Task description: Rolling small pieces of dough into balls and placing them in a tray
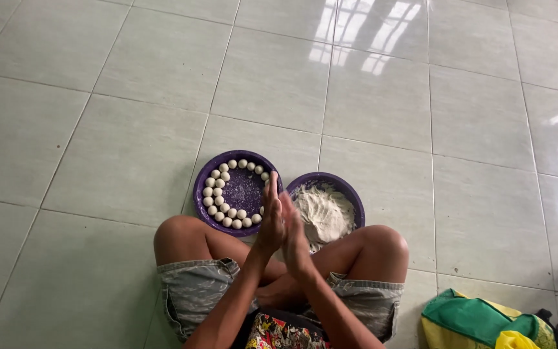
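The person sits cross-legged on a pale tiled floor (98,148), and the two palms are pressed flat together above the gap between the knees. The left hand (270,216) and the right hand (295,234) meet face to face, fingers stretched out rather than curled. Whatever lies between the palms is hidden, so it cannot be told for sure whether a piece of dough is caught there; the pose suggests a small lump being rolled round.

Just beyond the hands stand two purple dishes, side by side and nearly touching. The left plate (201,194) carries a ring of small white dough balls (217,192) laid along its rim, with a second short row started inside on the near left; the middle is bare and dusted white. The right bowl (351,194) holds a loose heap of white dough or flour mix (324,212).

Judged from this, the step in hand is shaping one more ball. The next move would call for parting the palms carefully, carrying the ball over to the left plate and setting it in a free gap beside the others without knocking them.

A green and yellow cloth bag (479,320) lies on the floor, well apart to the right.
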